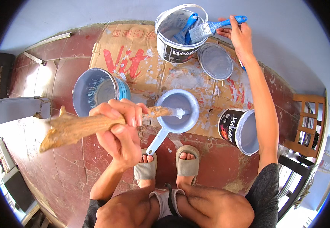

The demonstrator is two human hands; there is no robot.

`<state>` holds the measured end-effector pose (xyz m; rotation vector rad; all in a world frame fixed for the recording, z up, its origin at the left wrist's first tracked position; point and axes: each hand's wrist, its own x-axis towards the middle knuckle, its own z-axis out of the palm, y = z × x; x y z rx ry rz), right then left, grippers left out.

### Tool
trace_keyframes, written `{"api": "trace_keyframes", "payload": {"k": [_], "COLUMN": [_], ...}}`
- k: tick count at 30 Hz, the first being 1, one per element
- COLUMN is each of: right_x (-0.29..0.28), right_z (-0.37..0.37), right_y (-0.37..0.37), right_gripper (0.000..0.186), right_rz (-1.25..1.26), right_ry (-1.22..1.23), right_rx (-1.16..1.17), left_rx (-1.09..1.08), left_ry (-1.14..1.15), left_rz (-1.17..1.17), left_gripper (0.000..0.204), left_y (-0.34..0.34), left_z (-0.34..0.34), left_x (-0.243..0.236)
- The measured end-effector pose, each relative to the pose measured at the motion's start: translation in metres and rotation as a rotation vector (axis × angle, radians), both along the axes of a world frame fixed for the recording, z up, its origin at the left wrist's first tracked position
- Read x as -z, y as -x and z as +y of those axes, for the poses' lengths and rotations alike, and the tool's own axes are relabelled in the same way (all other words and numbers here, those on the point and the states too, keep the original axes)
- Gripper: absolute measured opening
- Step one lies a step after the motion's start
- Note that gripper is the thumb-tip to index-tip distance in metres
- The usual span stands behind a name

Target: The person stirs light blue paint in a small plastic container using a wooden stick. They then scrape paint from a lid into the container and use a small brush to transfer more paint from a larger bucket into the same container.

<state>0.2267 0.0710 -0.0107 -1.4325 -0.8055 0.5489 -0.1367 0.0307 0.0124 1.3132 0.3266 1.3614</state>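
Centrally, black-labelled paint buckets (178,34) stand on red-printed cardboard (134,57). Left hand (121,129) fingers grip a wooden stick (77,127) over the dipper (178,112). Right hand (239,36), outstretched, pinches a blue brush (214,27).

Person seen from above, both arms bare from elbow down. Dark grey short sleeves (265,190), a speckled knit look, on both upper arms; the right one shows most, just below the right forearm, the left only as a sliver at the lower edge. Left hand (121,131) and right hand (239,34) bare: no gloves, rings or watch visible. Knees bare below the sleeves. Feet in beige ribbed slide sandals (187,161) (open-toed, broad single strap), toes showing, between the knees. Light shorts edge partly visible beside them.
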Motion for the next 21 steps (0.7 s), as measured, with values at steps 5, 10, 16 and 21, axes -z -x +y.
{"api": "trace_keyframes", "payload": {"k": [5, 10, 16, 21], "right_x": [0.017, 0.012, -0.002, -0.01], "right_z": [-0.013, -0.014, -0.002, 0.006], "right_y": [-0.006, 0.006, 0.011, 0.015], "right_gripper": [0.021, 0.018, 0.021, 0.022], "right_rz": [0.059, -0.397, -0.645, -0.757], "right_ry": [0.016, 0.225, 0.269, 0.195], "right_rx": [-0.041, 0.072, 0.07, 0.06], "left_rx": [0.052, 0.058, 0.078, 0.079], "left_ry": [0.031, 0.017, 0.008, -0.003], "left_rz": [0.066, 0.041, -0.021, -0.037], "left_gripper": [0.026, 0.024, 0.023, 0.023], "left_y": [0.0, 0.005, 0.006, 0.007], "left_z": [-0.005, -0.011, -0.016, -0.018], "left_x": [-0.004, -0.007, -0.005, -0.007]}}
